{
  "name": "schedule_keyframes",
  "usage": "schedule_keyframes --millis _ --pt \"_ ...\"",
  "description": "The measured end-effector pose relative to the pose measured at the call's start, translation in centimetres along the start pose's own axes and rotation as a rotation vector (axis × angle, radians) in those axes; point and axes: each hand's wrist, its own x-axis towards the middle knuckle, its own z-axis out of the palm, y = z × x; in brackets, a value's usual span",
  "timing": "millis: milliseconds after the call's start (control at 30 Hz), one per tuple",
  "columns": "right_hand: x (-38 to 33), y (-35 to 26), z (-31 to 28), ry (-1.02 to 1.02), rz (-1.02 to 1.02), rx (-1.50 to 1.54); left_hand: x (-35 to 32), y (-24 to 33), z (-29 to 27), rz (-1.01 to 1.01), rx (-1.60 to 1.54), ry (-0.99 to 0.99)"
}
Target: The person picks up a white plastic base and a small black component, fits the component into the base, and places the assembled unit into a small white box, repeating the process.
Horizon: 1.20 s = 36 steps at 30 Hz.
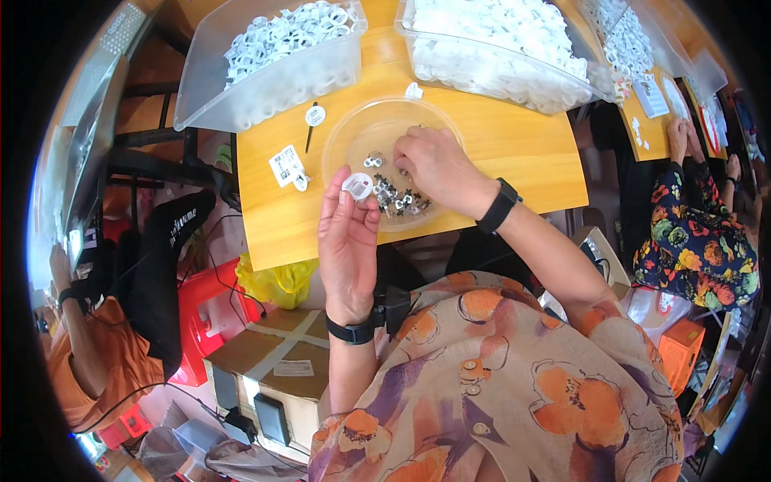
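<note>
My left hand (347,249) pinches a small white round plastic piece (357,186) between thumb and fingers, at the near left side of a shallow clear round dish (341,120). Over the dish, my right hand (440,167) is closed with its fingertips together and pointing down; whatever they grip is hidden. Small dark and silvery metal parts (399,201) lie heaped in the near part of the dish, just below the right hand. A few more shiny bits (373,160) sit apart from the heap, between my two hands.
Two translucent bins (273,108) (514,76) full of white plastic pieces stand at the back of the wooden table (514,173). Left of the dish lie a printed label (284,165) and a thin dark stick (309,138) with a white disc. Other people sit left and right.
</note>
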Motion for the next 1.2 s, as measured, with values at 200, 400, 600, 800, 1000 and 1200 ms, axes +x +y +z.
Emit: schedule_keyframes --millis 200,400,600,800,1000,1200 --pt "0.3 0.1 -2.1 -0.193 -0.041 -0.054 0.0 0.1 0.1 -0.002 -0.023 0.016" --pt "1.1 -1.3 1.4 0.014 -0.098 0.024 0.1 -0.1 0.0 0.004 -0.052 0.013" --pt "1.1 -2.6 2.4 0.03 -0.058 -0.124 0.1 -0.1 0.2 -0.005 -0.072 0.005" --pt "1.2 -2.8 1.3 -0.001 -0.018 -0.28 0.1 -0.1 0.3 -0.006 -0.067 0.02" --pt "1.4 -2.1 0.9 -0.078 0.031 -0.221 0.0 -0.3 0.1 -0.011 -0.063 0.023" --pt "1.8 -2.1 -1.7 -0.093 0.167 0.197 -0.2 -0.2 0.7 -0.001 -0.016 0.033"
